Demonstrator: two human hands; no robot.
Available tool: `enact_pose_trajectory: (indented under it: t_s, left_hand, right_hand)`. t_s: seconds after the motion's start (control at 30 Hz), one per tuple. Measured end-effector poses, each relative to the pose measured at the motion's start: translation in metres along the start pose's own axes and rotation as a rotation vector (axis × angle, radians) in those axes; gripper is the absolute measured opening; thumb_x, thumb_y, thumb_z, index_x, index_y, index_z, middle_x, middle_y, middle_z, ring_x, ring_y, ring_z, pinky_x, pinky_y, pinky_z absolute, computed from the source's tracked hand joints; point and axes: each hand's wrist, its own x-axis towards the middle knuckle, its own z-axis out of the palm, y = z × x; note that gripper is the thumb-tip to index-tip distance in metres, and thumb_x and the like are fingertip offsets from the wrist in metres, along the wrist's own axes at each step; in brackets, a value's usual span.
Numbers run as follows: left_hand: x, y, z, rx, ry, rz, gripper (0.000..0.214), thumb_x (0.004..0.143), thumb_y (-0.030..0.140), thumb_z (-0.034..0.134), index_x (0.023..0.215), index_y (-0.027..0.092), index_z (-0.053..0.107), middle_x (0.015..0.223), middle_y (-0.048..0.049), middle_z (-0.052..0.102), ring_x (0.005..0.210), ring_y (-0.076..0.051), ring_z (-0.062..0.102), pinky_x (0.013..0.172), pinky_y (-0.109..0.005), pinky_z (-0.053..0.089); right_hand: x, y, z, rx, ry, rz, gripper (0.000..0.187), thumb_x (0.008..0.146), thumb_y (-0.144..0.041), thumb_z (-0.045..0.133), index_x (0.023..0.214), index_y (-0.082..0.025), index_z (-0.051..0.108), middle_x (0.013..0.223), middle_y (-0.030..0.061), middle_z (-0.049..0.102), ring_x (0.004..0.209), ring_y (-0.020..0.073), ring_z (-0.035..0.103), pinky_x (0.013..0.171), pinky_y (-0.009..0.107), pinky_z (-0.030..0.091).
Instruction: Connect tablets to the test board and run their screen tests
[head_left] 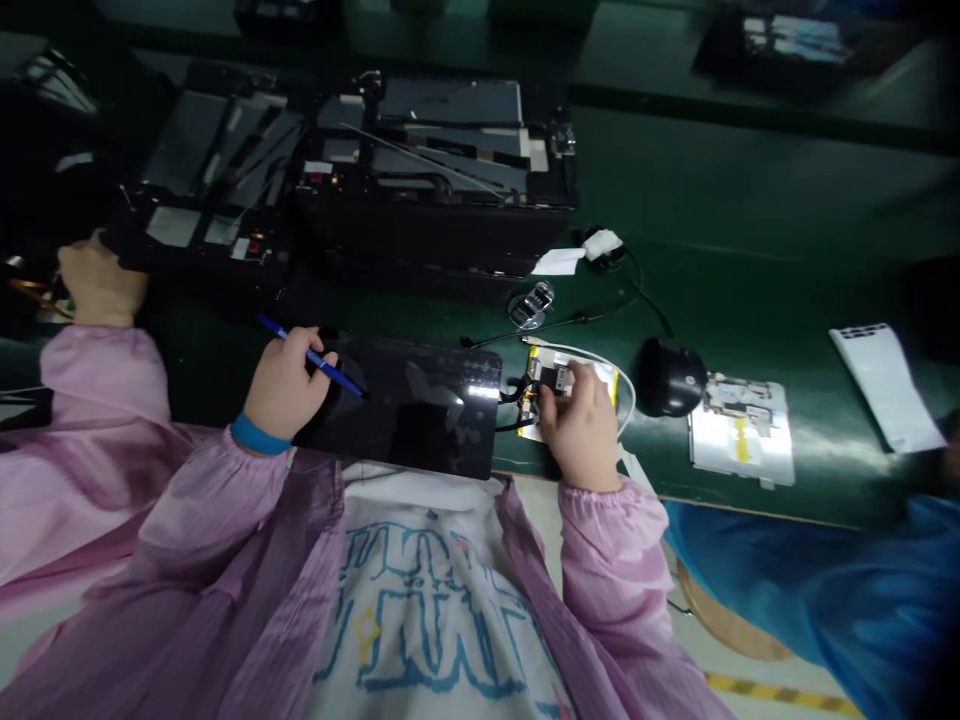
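A dark glossy tablet [420, 410] lies flat at the near edge of a green bench. My left hand [283, 385] is closed round a blue pen [319, 360], whose tip touches the tablet's left part. My right hand [581, 420] is closed on a small black connector block [555, 378] at the tablet's right end, over a yellow-edged card [611, 385]. Black wires run from the block to the tablet. Both my sleeves are pink.
Stacks of black trays [420, 170] holding flat parts stand behind the tablet. A black mouse [670, 375], a white plate [742, 430], a white slip [885, 385] and a metal clip [531, 305] lie to the right. Another person's hand [97, 285] is at the left; a blue sleeve [825, 590] at the right.
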Motion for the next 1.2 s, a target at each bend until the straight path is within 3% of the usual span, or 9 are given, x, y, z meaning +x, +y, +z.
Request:
enact_pose_trajectory:
  t_s: [0.2, 0.33, 0.47, 0.6, 0.67, 0.8, 0.87, 1.03, 1.2]
  left_hand:
    - [0.006, -0.008, 0.005, -0.086, -0.035, 0.065, 0.01, 0.084, 0.026, 0.053, 0.091, 0.022, 0.049, 0.128, -0.0102, 0.06, 0.116, -0.029, 0.056, 0.099, -0.046, 0.044]
    - [0.008, -0.01, 0.006, -0.19, 0.004, 0.027, 0.009, 0.082, 0.028, 0.056, 0.086, 0.022, 0.05, 0.124, -0.0095, 0.063, 0.114, -0.03, 0.057, 0.092, -0.046, 0.047]
    - [0.008, -0.011, 0.01, -0.285, 0.073, 0.01, 0.009, 0.081, 0.026, 0.057, 0.084, 0.022, 0.05, 0.118, -0.0087, 0.067, 0.108, -0.029, 0.059, 0.083, -0.044, 0.049]
    - [0.008, -0.015, 0.013, -0.412, 0.116, 0.019, 0.01, 0.08, 0.025, 0.058, 0.083, 0.022, 0.048, 0.111, -0.0087, 0.07, 0.104, -0.027, 0.063, 0.084, -0.042, 0.05]
    - [0.007, -0.016, 0.014, -0.446, 0.123, 0.029, 0.01, 0.08, 0.026, 0.057, 0.083, 0.022, 0.048, 0.11, -0.0099, 0.07, 0.105, -0.028, 0.063, 0.087, -0.043, 0.049]
    - [0.009, -0.015, 0.011, -0.458, 0.11, 0.041, 0.01, 0.08, 0.025, 0.058, 0.082, 0.021, 0.049, 0.108, -0.0108, 0.07, 0.106, -0.028, 0.063, 0.09, -0.045, 0.048]
    - [0.009, -0.015, 0.008, -0.462, 0.085, 0.037, 0.009, 0.08, 0.025, 0.058, 0.082, 0.021, 0.049, 0.106, -0.0105, 0.07, 0.105, -0.028, 0.063, 0.09, -0.044, 0.048]
    - [0.007, -0.016, 0.006, -0.551, 0.053, 0.008, 0.012, 0.081, 0.028, 0.058, 0.081, 0.021, 0.049, 0.104, -0.0107, 0.069, 0.1, -0.027, 0.065, 0.088, -0.044, 0.049]
    - [0.002, -0.016, 0.005, -0.767, 0.156, 0.021, 0.016, 0.083, 0.029, 0.06, 0.08, 0.022, 0.045, 0.1, -0.0078, 0.069, 0.095, -0.022, 0.065, 0.085, -0.04, 0.05]
  right_hand:
    - [0.004, 0.001, 0.002, -0.067, -0.017, -0.022, 0.044, 0.092, -0.036, 0.044, 0.125, -0.009, 0.05, 0.119, 0.0236, 0.058, 0.116, 0.0365, 0.053, 0.095, 0.055, 0.044]
    - [0.0, 0.0, -0.005, 0.049, 0.091, -0.008, 0.046, 0.092, -0.039, 0.045, 0.13, -0.012, 0.047, 0.121, 0.0207, 0.058, 0.117, 0.0338, 0.053, 0.096, 0.055, 0.044]
    - [-0.015, -0.045, -0.026, 0.223, 0.235, -0.194, 0.039, 0.093, -0.033, 0.043, 0.13, -0.021, 0.047, 0.131, 0.0142, 0.052, 0.131, 0.0305, 0.043, 0.106, 0.057, 0.035]
    - [-0.03, -0.11, -0.031, 0.112, -0.274, -0.551, 0.038, 0.089, -0.045, 0.052, 0.124, -0.029, 0.055, 0.142, 0.0054, 0.048, 0.141, 0.034, 0.026, 0.114, 0.066, 0.008]
    - [-0.031, -0.128, -0.025, 0.015, -0.411, -0.53, 0.051, 0.086, -0.053, 0.055, 0.129, -0.025, 0.053, 0.15, 0.0078, 0.038, 0.143, 0.0376, 0.02, 0.112, 0.069, 0.004]
    - [-0.026, -0.134, -0.015, -0.131, -0.352, -0.317, 0.083, 0.078, -0.065, 0.058, 0.139, -0.01, 0.043, 0.156, 0.0205, 0.019, 0.144, 0.0461, 0.008, 0.107, 0.075, 0.006]
    - [-0.026, -0.133, -0.013, -0.132, -0.335, -0.352, 0.079, 0.079, -0.06, 0.06, 0.138, -0.011, 0.043, 0.157, 0.0201, 0.018, 0.144, 0.0451, 0.006, 0.107, 0.074, 0.007]
    - [-0.034, -0.137, -0.013, -0.079, -0.378, -0.503, 0.043, 0.083, -0.04, 0.065, 0.122, -0.024, 0.057, 0.155, 0.0099, 0.029, 0.146, 0.0401, 0.007, 0.108, 0.074, 0.007]
    - [-0.033, -0.138, -0.013, -0.077, -0.345, -0.417, 0.06, 0.079, -0.05, 0.067, 0.129, -0.019, 0.052, 0.155, 0.0153, 0.027, 0.145, 0.0421, 0.008, 0.108, 0.074, 0.008]
